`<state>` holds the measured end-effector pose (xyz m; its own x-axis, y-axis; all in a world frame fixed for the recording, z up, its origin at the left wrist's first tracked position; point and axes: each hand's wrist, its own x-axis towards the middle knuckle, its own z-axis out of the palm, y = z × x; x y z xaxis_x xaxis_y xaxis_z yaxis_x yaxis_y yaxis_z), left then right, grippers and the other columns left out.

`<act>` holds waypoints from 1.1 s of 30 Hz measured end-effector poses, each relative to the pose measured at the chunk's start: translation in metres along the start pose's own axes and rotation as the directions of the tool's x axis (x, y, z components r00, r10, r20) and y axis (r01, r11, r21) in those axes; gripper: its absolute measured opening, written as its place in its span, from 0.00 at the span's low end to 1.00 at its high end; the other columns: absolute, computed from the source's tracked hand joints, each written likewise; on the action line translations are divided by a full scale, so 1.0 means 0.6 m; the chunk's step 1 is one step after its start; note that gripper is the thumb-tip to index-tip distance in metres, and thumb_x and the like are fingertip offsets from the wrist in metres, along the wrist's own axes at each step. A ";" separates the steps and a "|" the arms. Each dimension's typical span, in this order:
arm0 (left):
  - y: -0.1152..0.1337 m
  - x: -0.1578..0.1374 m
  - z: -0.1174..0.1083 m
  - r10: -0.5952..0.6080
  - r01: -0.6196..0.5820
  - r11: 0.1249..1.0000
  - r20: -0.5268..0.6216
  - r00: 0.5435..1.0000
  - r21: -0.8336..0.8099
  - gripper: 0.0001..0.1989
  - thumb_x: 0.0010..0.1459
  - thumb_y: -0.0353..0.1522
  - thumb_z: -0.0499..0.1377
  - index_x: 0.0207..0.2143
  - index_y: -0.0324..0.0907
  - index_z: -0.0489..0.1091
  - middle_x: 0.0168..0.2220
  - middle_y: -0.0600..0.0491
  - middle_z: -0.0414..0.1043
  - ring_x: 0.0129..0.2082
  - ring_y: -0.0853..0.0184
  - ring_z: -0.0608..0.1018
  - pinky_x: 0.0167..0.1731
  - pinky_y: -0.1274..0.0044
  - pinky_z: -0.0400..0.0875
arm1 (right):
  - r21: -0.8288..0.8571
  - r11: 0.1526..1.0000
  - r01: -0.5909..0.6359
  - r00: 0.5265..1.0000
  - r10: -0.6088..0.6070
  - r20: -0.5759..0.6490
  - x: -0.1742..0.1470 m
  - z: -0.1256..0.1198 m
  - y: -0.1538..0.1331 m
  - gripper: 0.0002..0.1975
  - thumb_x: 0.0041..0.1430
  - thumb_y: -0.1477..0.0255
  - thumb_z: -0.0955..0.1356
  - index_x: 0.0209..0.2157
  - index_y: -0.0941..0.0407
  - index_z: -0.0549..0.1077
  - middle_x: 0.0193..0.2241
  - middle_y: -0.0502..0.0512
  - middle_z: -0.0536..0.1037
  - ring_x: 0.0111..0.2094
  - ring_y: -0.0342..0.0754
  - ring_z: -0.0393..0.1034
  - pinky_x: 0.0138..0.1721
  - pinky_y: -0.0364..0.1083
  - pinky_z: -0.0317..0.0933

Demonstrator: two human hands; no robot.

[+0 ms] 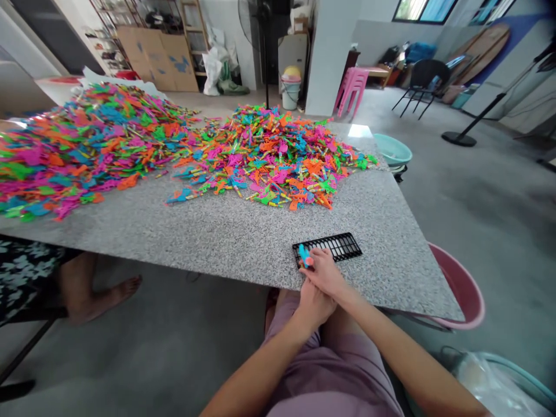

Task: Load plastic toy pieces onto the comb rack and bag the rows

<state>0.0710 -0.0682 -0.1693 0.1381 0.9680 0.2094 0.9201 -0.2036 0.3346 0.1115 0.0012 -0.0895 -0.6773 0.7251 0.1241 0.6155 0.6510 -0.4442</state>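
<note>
At the table's near edge, my right hand [325,271] is closed, its fingertips gripping a small blue plastic toy piece [303,253] with a round pinkish-orange part at its lower end. My left hand [316,302] sits just below and partly under the right one. Its fingers are curled, and what they hold, if anything, is hidden. Directly behind the hands lies a black plastic rack [346,246] with rows of slots. The blue piece overlaps the rack's left end in view; whether they touch I cannot tell.
Heaps of bright plastic toy pieces [278,156] cover the far side of the speckled grey table [208,237], with a larger pile [99,139] at left. A pink tub [471,289] stands beside the right corner, and a green basin [393,149] farther back. Another person's leg [89,289] shows at left.
</note>
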 end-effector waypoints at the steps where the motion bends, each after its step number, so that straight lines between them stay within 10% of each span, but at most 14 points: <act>1: 0.001 0.003 0.000 0.002 -0.002 1.000 -0.003 1.000 -0.013 0.19 0.64 0.31 0.53 0.56 0.37 0.69 0.53 0.39 0.73 0.54 0.52 0.74 0.56 0.58 0.66 | -0.023 0.999 0.027 0.999 -0.027 0.031 0.005 0.000 -0.002 0.05 0.57 0.70 0.72 0.36 0.55 0.76 0.35 0.56 0.76 0.41 0.52 0.68 0.48 0.52 0.57; 5: 0.002 0.003 -0.024 0.015 -0.018 0.998 -0.062 0.998 -0.053 0.22 0.63 0.30 0.52 0.59 0.35 0.66 0.54 0.36 0.71 0.57 0.47 0.72 0.55 0.54 0.65 | 0.001 1.000 0.031 0.997 -0.031 0.076 0.013 -0.006 0.000 0.09 0.56 0.70 0.73 0.39 0.56 0.76 0.38 0.57 0.77 0.44 0.53 0.70 0.50 0.53 0.58; 12: -0.054 -0.065 -0.108 -0.141 0.086 0.979 -0.312 0.939 -0.185 0.15 0.67 0.35 0.51 0.52 0.43 0.69 0.48 0.45 0.74 0.52 0.58 0.75 0.52 0.64 0.71 | 0.054 0.998 -0.033 0.967 0.045 -0.249 -0.051 -0.046 0.110 0.23 0.66 0.66 0.63 0.60 0.52 0.66 0.61 0.58 0.65 0.63 0.54 0.56 0.62 0.57 0.54; 23: -0.106 -0.010 -0.121 -0.291 0.182 0.940 -0.402 0.868 -0.287 0.15 0.66 0.41 0.53 0.37 0.43 0.75 0.36 0.48 0.75 0.36 0.61 0.78 0.38 0.69 0.76 | -0.235 0.966 -0.104 0.988 0.074 -0.134 -0.086 -0.024 0.110 0.26 0.67 0.66 0.61 0.65 0.50 0.59 0.64 0.58 0.61 0.65 0.59 0.53 0.63 0.63 0.47; 27: -0.108 -0.006 -0.123 -0.260 0.147 0.947 -0.411 0.874 -0.285 0.14 0.66 0.39 0.53 0.35 0.44 0.75 0.33 0.49 0.76 0.33 0.62 0.79 0.33 0.72 0.77 | -0.188 0.978 -0.088 0.987 0.060 -0.149 0.047 -0.085 0.111 0.25 0.64 0.62 0.64 0.61 0.51 0.65 0.59 0.61 0.68 0.60 0.59 0.59 0.61 0.61 0.50; 30: -0.112 0.010 -0.123 -0.224 0.116 0.955 -0.407 0.886 -0.272 0.13 0.66 0.38 0.53 0.34 0.44 0.74 0.32 0.49 0.76 0.32 0.63 0.79 0.31 0.73 0.76 | -0.317 0.948 -0.015 0.975 -0.056 -0.213 0.216 -0.122 0.122 0.38 0.57 0.67 0.70 0.66 0.56 0.55 0.65 0.68 0.56 0.65 0.65 0.47 0.62 0.62 0.47; 33: -0.117 0.022 -0.127 -0.190 0.092 0.962 -0.388 0.902 -0.258 0.12 0.65 0.38 0.55 0.33 0.43 0.74 0.32 0.49 0.76 0.32 0.63 0.79 0.32 0.74 0.76 | -0.437 0.883 0.173 0.979 -0.202 -0.020 0.321 -0.131 0.151 0.33 0.58 0.78 0.67 0.64 0.53 0.58 0.61 0.65 0.63 0.62 0.62 0.53 0.58 0.60 0.53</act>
<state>-0.0198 -0.0523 -0.1202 -0.1923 0.8550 0.4817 0.8032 -0.1449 0.5778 0.0685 0.2178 -0.0362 -0.7794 0.5830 0.2294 0.6022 0.7982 0.0174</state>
